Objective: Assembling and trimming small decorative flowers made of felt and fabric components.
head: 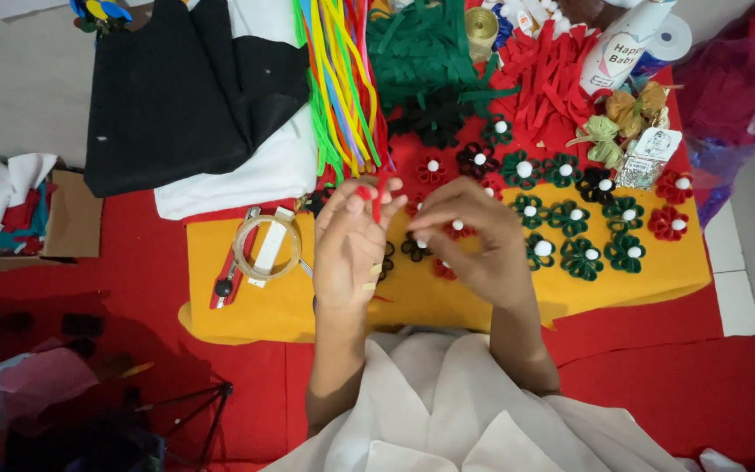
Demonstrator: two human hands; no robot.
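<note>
Red pipe cleaner, a short bent length, is held upright between the two hands just above the centre of the head view. Left hand has its palm turned up and its fingers loosely curled, the tips closing on the lower part of the piece. Right hand sits at 3 o'clock from the left, fingers bunched narrow, pinching toward the same piece; whether it also grips something small cannot be told. Both hands hover over a yellow felt sheet, which lies on a red cloth. At 2 o'clock from the hands, finished flowers in green, red and black with white bead centres lie in rows. At 9 o'clock rest a roll of clear tape and a red-handled cutter. At 12 o'clock lies a bundle of coloured pipe cleaners; at 11 o'clock, black fabric.
</note>
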